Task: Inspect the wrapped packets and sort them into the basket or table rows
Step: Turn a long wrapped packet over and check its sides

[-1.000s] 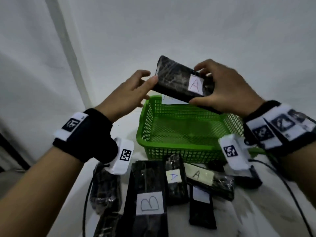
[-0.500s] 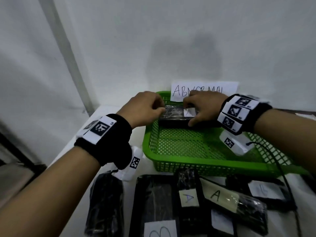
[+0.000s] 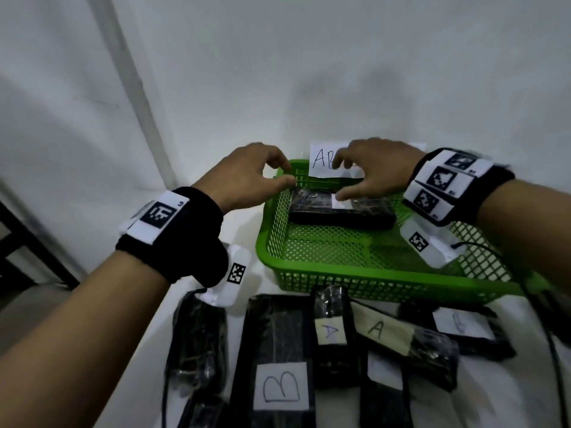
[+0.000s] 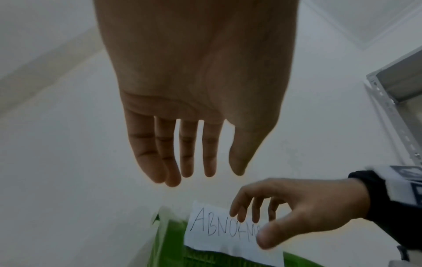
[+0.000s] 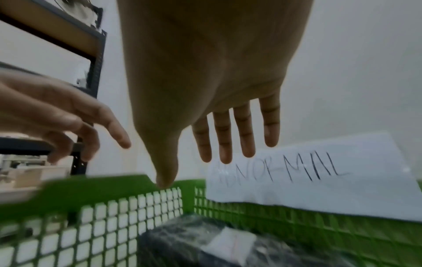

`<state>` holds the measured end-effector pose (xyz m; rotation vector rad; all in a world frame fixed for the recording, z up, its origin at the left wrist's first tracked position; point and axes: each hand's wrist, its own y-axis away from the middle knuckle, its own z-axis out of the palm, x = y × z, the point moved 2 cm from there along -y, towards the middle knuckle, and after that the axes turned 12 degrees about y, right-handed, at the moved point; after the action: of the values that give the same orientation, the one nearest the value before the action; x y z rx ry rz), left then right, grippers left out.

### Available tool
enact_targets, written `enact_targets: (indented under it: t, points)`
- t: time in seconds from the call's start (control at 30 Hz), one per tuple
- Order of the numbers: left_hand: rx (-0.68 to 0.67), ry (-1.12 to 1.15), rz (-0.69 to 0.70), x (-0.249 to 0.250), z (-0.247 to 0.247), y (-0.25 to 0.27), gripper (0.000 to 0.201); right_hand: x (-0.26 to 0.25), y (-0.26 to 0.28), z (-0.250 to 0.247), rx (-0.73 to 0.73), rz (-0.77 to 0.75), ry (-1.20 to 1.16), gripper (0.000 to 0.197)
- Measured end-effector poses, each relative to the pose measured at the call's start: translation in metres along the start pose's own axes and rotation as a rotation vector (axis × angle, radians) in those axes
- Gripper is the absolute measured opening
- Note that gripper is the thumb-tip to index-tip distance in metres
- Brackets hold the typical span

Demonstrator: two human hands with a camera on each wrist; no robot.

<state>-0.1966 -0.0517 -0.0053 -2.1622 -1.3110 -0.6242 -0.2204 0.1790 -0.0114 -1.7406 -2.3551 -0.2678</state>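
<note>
The left hand (image 3: 247,174) hovers over the left rim of the green mesh basket (image 3: 364,273), with its fingers (image 4: 187,153) loosely straight and released; it holds nothing. The right hand (image 3: 377,168) hovers over the far side of the basket, also with relaxed, spread fingers (image 5: 242,130) and nothing in its grasp.

Just below both sets of fingertips, the black wrapped packet (image 3: 340,208) lies flat on the basket floor, near the far wall; whether the right thumb touches its small white label cannot be told. Behind the right fingers, a paper sign (image 5: 319,177) reading "ABNORMAL" (partly hidden by the hand in the head view) hangs on the far wall of the basket.

Nearer than the hands, in front of the basket, more black wrapped packets lie on the white table (image 3: 509,396): one with a label "B" (image 3: 278,350), two with labels "A" (image 3: 332,335) (image 3: 411,344).
</note>
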Motion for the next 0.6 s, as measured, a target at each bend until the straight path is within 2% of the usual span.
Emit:
enact_targets:
  t: [0.17, 0.3, 0.5, 0.6]
  points:
    - [0.088, 0.033, 0.055, 0.023, -0.013, 0.036, 0.025, -0.022, 0.056, -0.059, 0.202, -0.014, -0.132, 0.034]
    - [0.056, 0.061, 0.061, 0.041, -0.011, 0.077, 0.029, -0.051, 0.114, -0.068, 0.284, -0.047, -0.308, 0.025]
    - [-0.025, 0.088, 0.012, 0.050, -0.008, 0.143, 0.027, -0.105, 0.169, -0.033, 0.100, -0.206, -0.317, 0.027]
    - [-0.050, 0.250, -0.068, 0.039, -0.008, 0.184, 0.022, -0.135, 0.187, -0.017, 0.039, -0.363, -0.349, 0.031]
